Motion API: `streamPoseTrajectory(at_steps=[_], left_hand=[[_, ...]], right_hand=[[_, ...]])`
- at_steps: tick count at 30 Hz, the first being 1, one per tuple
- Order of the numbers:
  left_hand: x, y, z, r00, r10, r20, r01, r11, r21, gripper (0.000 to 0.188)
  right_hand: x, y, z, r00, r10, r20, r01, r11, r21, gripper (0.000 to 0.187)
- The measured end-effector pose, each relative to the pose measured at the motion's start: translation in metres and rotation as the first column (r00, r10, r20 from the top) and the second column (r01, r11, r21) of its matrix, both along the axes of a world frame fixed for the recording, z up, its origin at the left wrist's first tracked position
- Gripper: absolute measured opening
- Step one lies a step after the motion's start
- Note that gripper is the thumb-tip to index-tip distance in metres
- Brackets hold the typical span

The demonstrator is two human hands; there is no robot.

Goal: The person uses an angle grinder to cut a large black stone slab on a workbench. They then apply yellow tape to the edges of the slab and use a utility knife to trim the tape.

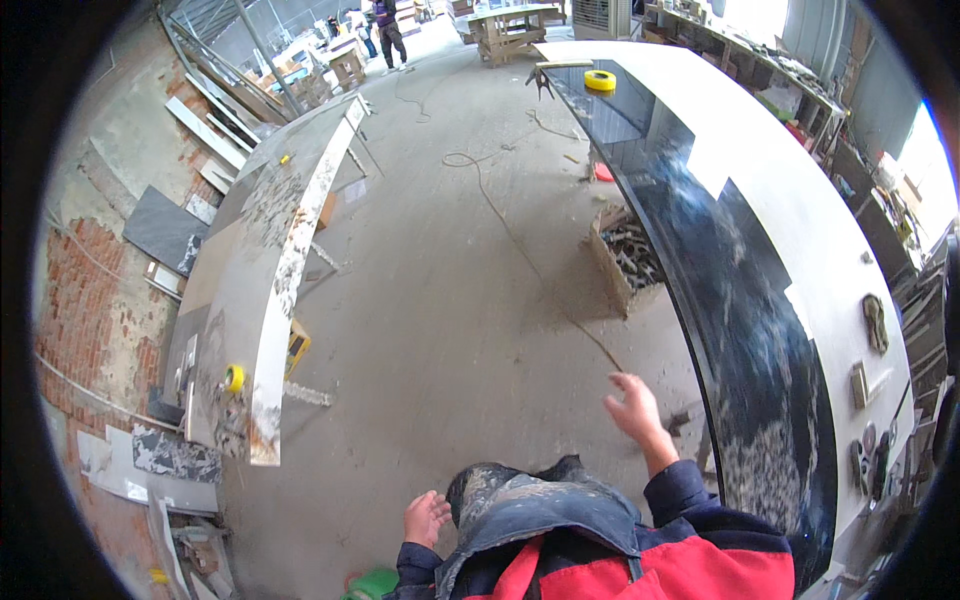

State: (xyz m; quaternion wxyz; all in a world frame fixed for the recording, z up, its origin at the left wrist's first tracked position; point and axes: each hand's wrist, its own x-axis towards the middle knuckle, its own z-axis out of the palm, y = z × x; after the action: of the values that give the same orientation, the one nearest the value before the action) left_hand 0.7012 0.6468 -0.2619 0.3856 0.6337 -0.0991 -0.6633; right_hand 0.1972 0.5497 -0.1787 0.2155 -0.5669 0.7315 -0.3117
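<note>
Evidently neither hand bears on anything: the left hand, at the lower middle of the frame, hangs beside the stained apron with its fingers loosely curled and near one another, while the right hand, right of the lower middle, reaches forward with its thumb apart and its fingers slightly bent, pinching nothing. The thing nearest the right hand is the long black polished slab, which sweeps from the upper middle down to the lower right; it lies raised above the floor, presumably so that its face and edge can be reached standing. A spring clamp sits at its far corner, perhaps to grip something there, and a yellow tape roll rests on top, likely left within reach. Under the slab's edge, a box seems to gather loose clamps in one place. A cord trails across the middle of the floor toward the right hand, passing apparently behind the fingertips; contact cannot be told. On the left, a narrow white strip lies on raised supports, probably for similar access.
</note>
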Motion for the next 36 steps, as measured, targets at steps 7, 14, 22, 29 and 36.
streamPoseTrajectory(at_steps=[7, 14, 22, 29, 36], left_hand=[[-0.004, -0.239, -0.048, 0.991, -0.104, 0.086, 0.097, 0.992, 0.086, 0.031], [-0.065, -0.604, -0.002, 0.899, -0.319, 0.301, 0.350, 0.935, -0.055, 0.020], [-0.257, -0.951, 0.073, 0.649, -0.505, 0.570, 0.759, 0.489, -0.430, 0.035], [-0.348, -1.128, 0.109, 0.217, -0.356, 0.909, 0.976, 0.078, -0.203, 0.049], [-0.423, -1.344, 0.118, 0.158, -0.215, 0.964, 0.949, -0.238, -0.208, 0.061]], right_hand=[[0.016, -0.179, -0.036, 0.996, -0.048, 0.072, 0.030, 0.972, 0.234, 0.048], [-0.007, -0.347, -0.013, 0.955, -0.279, 0.098, 0.255, 0.944, 0.208, 0.047], [-0.054, -0.561, -0.048, 0.837, -0.516, 0.179, 0.458, 0.842, 0.285, 0.050], [-0.132, -0.809, -0.063, 0.876, -0.433, 0.213, 0.374, 0.888, 0.268, 0.056], [-0.184, -0.978, -0.012, 0.863, -0.454, 0.221, 0.410, 0.885, 0.219, 0.063]])
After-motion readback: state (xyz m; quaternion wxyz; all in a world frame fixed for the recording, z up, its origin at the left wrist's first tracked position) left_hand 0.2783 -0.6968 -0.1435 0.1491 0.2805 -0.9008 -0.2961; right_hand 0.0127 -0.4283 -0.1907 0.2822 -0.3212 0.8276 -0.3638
